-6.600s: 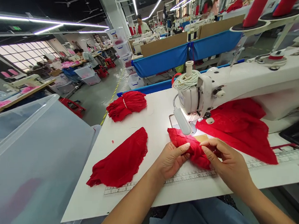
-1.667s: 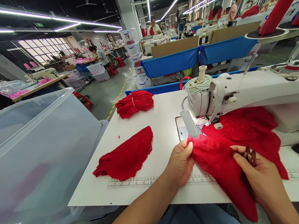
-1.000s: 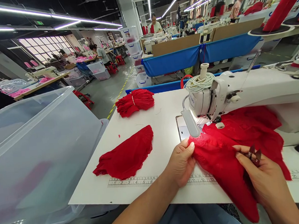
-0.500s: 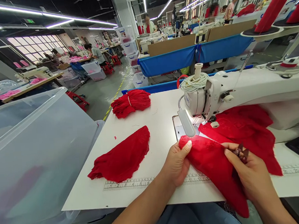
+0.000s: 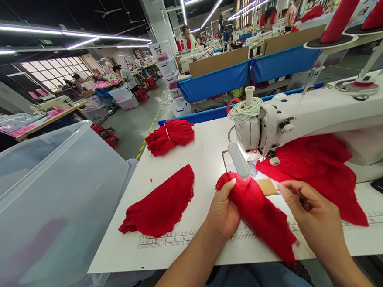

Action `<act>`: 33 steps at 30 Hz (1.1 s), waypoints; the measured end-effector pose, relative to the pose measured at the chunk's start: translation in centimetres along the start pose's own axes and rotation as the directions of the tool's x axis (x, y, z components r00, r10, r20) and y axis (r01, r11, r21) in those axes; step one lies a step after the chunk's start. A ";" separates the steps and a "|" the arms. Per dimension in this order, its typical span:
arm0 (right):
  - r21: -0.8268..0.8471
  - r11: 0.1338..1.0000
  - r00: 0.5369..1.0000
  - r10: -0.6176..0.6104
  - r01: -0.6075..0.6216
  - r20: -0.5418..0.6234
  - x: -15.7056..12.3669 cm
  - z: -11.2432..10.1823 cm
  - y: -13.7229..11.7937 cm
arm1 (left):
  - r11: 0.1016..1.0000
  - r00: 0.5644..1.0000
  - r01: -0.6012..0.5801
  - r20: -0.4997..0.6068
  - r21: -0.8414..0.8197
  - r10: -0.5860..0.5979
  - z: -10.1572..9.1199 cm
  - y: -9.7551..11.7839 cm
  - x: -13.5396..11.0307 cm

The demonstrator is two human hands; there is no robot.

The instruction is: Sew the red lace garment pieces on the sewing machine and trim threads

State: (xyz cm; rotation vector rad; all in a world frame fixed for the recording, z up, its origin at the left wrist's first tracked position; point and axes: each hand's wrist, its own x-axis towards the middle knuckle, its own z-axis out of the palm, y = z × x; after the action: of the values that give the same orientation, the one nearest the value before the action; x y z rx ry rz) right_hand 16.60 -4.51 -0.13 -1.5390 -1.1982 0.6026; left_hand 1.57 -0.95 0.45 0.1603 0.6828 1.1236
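My left hand [image 5: 224, 211] pinches the upper end of a red lace-edged fabric piece [image 5: 260, 213] between thumb and fingers, just in front of the sewing machine [image 5: 326, 108]. The piece's lower end hangs over the table's front edge. To its right, my right hand [image 5: 319, 217] is apart from this fabric, thumb and forefinger pressed together. Small dark thread snips [image 5: 303, 202] sit within its curled fingers, mostly hidden. Behind that hand, a larger red fabric piece [image 5: 325, 178] lies under the machine arm.
Another red piece [image 5: 164, 204] lies flat at the left, with a tied red bundle [image 5: 171, 136] behind it. A printed ruler [image 5: 165, 239] runs along the table front. A large clear plastic bin [image 5: 84, 203] stands left of the table. Red thread cones [image 5: 343, 15] rise at the right.
My right hand has let go of the red piece and is now apart from it. The piece has swung left and hangs from my left hand. A tan strip on the machine bed has come into view.
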 end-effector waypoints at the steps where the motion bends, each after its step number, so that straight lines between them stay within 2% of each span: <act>1: -0.004 1.000 1.000 0.023 -0.023 0.012 -0.3 -0.2 0.1 | 1.000 1.000 -0.001 -0.005 -0.018 0.001 0.1 0.0 0.0; 5: 0.017 0.998 0.987 0.056 -0.059 0.149 -1.1 -0.4 0.5 | 0.999 1.000 -0.014 -0.002 -0.051 0.013 0.4 -0.2 -0.1; 11: 0.038 0.999 0.992 0.012 -0.017 0.127 -0.7 0.8 0.6 | 1.000 0.998 0.019 0.054 -0.004 -0.019 0.2 -0.7 -0.3; 16: 0.110 0.994 0.989 -0.021 0.005 0.149 -0.4 0.4 1.2 | 0.998 0.998 -0.048 -0.034 -0.043 0.047 -0.3 -0.2 0.5; 21: 0.229 0.960 0.977 0.122 -0.161 0.174 -0.3 -1.5 3.7 | 0.990 0.989 -0.141 -0.043 -0.009 0.141 -0.4 0.1 0.6; 24: 0.408 0.859 0.948 0.244 -0.310 0.207 -0.4 -2.6 4.3 | 0.986 0.986 -0.163 -0.041 -0.017 0.162 -0.2 0.1 0.4; 26: 0.494 0.780 0.920 0.281 -0.384 0.272 -0.5 -3.1 4.2 | 0.984 0.981 -0.174 -0.094 -0.040 0.170 0.0 0.3 0.4; 28: 0.514 0.737 0.891 0.287 -0.439 0.351 -0.6 -3.5 3.9 | 0.983 0.973 -0.166 -0.175 -0.072 0.152 0.2 0.7 0.6; 31: 0.484 0.728 0.859 0.295 -0.485 0.418 -0.6 -3.9 3.5 | 0.987 0.970 -0.129 -0.218 -0.096 0.106 0.1 1.2 0.8; 33: 0.434 0.773 0.866 0.290 -0.463 0.407 -0.6 -4.0 3.6 | 0.993 0.987 -0.111 -0.123 -0.038 0.106 -0.1 1.3 0.8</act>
State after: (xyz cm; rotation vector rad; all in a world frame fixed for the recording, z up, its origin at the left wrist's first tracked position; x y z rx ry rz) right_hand 21.15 -6.55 -2.28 -1.2355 -0.8373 1.3804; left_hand 0.71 0.34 0.65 0.0924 0.7633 1.2601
